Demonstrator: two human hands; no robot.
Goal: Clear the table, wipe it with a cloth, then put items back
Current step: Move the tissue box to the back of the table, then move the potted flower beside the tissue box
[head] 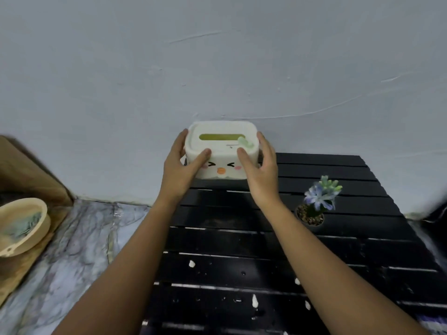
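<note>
A cream tissue box (pixel 221 151) with a cartoon face on its front and a green slot on its lid is at the far left corner of the black slatted table (pixel 278 250), close to the wall. My left hand (pixel 181 165) grips its left end, thumb on the lid. My right hand (pixel 260 170) grips its right end the same way. I cannot tell whether the box rests on the table or hovers just above it. A small potted plant (pixel 316 201) with blue and green flowers stands on the table to the right of my right arm.
White specks and smears (pixel 254 301) dot the near slats of the table. To the left lies a marbled floor (pixel 79 250) with a round beige basin (pixel 21 226) on a wooden board. A grey wall (pixel 217 68) runs directly behind the table.
</note>
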